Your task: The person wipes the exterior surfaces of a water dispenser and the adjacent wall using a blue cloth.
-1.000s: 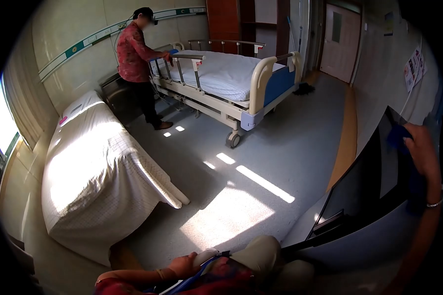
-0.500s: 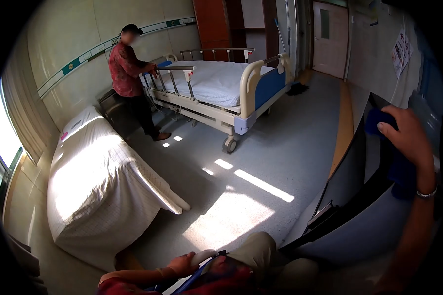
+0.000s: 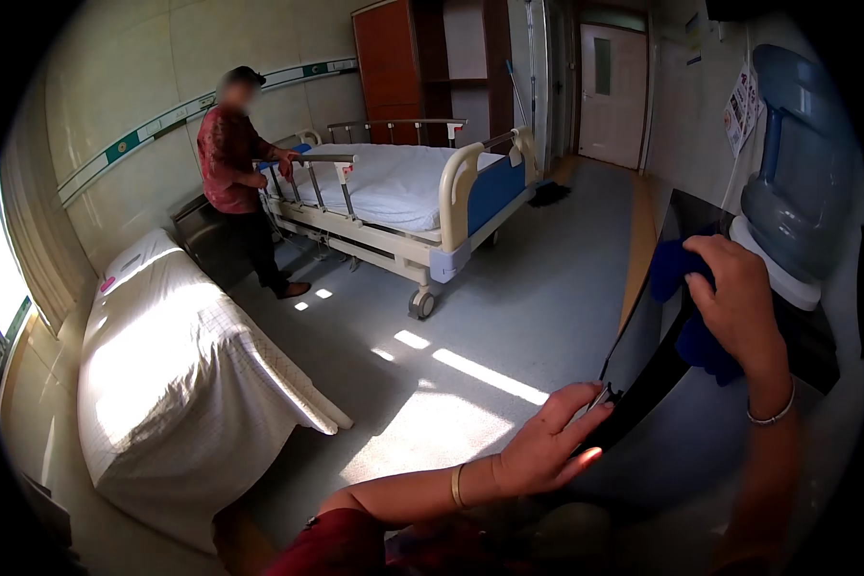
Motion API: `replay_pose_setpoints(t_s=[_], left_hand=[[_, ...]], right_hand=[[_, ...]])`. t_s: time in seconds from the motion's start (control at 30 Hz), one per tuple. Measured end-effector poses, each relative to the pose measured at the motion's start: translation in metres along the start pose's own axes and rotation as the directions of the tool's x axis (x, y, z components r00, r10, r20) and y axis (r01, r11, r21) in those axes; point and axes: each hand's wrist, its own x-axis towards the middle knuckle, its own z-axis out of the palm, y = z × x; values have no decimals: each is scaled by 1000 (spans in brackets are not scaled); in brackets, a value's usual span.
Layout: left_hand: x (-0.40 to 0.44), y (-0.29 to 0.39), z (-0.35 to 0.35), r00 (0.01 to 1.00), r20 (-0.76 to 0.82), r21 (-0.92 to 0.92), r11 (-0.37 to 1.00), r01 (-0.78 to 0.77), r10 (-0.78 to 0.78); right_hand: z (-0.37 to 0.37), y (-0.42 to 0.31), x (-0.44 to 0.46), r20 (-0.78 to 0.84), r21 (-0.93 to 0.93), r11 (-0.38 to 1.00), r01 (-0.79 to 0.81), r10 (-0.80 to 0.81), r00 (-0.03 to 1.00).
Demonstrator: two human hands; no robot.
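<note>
The right hand (image 3: 739,298) is closed on a blue cloth (image 3: 674,271), partly hidden by its fingers, at the upper part of a dark glossy panel (image 3: 647,324). The left hand (image 3: 545,444), half-curled, covers much of a small metallic piece (image 3: 598,397) at the panel's edge; whether it grips cannot be told. Shadow blurs the panel's lower part. Print on the wall poster (image 3: 742,110) is too small to read.

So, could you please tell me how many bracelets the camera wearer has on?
2: a gold-toned bracelet just behind the left hand, and a silver-toned bracelet just behind the right hand. Others could be hidden.
</note>
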Motion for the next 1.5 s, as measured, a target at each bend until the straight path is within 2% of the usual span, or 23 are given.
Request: replay_pose_setpoints(t_s=[0.13, 0.3, 0.37, 0.43, 0.5, 0.57, 0.6, 0.63, 0.73, 0.8, 0.83, 0.9, 0.93, 1.0, 1.03, 1.1, 1.13, 1.17, 1.2, 1.23, 1.3, 1.4, 1.5], left_hand=[[51, 3, 4, 979, -192, -44, 996, -74, 64], [95, -5, 0, 865, -470, 152, 982, -116, 175], [115, -16, -1, 873, -438, 177, 972, -153, 217], [123, -19, 5, 983, -178, -171, 985, 21, -52], [128, -15, 10, 982, -164, -216, 975, 59, -96], [132, -15, 17, 987, -107, -105, 989, 109, -120], [134, -12, 18, 985, -162, -38, 998, 59, -64], [137, -8, 18, 946, -305, 185, 981, -59, 115], [146, 6, 9, 897, -399, 316, 947, -61, 192], [152, 3, 11, 887, -232, 337, 888, -311, 399], [155, 11, 14, 877, -270, 345, 890, -297, 398], [162, 23, 9, 984, -1, 414, 895, -163, 180], [167, 36, 4, 986, -5, 413, 898, -151, 169], [174, 58, -7, 973, 206, 423, 906, 5, -102], [173, 52, 2, 973, 204, 425, 905, 13, -110], [172, 39, 28, 955, -145, 729, 681, -73, 258], [175, 30, 34, 940, -144, 772, 629, -89, 309], [178, 29, 32, 942, -145, 772, 630, -85, 304], [183, 31, 31, 986, -39, 719, 689, -86, 163], [189, 31, 30, 996, 81, 662, 746, -73, 25], [197, 24, 18, 987, 162, 577, 810, -100, 7], [209, 16, 5, 936, 341, 444, 861, -247, 92], [228, 5, 5, 932, 358, 319, 931, -179, 56]], right_hand=[[1, -18, -9, -74, -84, 991, 104, -110, 991], [9, -33, -16, -108, -186, 966, 177, -199, 974], [3, -36, -18, 9, -129, 979, 160, -160, 987], [-2, -26, -20, 25, -103, 977, 186, -184, 983], [-21, -23, -20, 151, 78, 976, 205, -215, 965], [-39, -10, -18, 238, 323, 942, 89, -172, 956], [-46, -4, -17, 223, 360, 932, 28, -115, 968], [-52, 1, -18, 212, 397, 917, -34, -55, 976], [-70, 22, -30, 199, 325, 910, -258, 201, 959], [-76, 41, -45, 119, 209, 930, -304, 284, 951], [-76, 62, -60, 57, 104, 958, -269, 265, 963], [-77, 103, -84, 4, -3, 973, -229, 229, 973], [-77, 118, -93, -23, 138, 937, -320, 326, 945], [-81, 146, -105, -27, 281, 872, -401, 425, 905], [-88, 159, -108, 7, 267, 846, -462, 478, 879], [-91, 174, -109, 48, 254, 818, -516, 523, 851], [-90, 179, -110, -18, 69, 835, -545, 548, 836], [-88, 184, -113, -91, -117, 815, -567, 560, 824], [-79, 190, -118, -187, -257, 856, -448, 411, 892], [-75, 193, -120, -184, -258, 854, -452, 416, 891], [-69, 196, -123, -326, -351, 843, -407, 298, 897], [-79, 201, -129, -188, -281, 802, -527, 493, 850], [-80, 190, -124, -166, -356, 802, -479, 450, 877]])
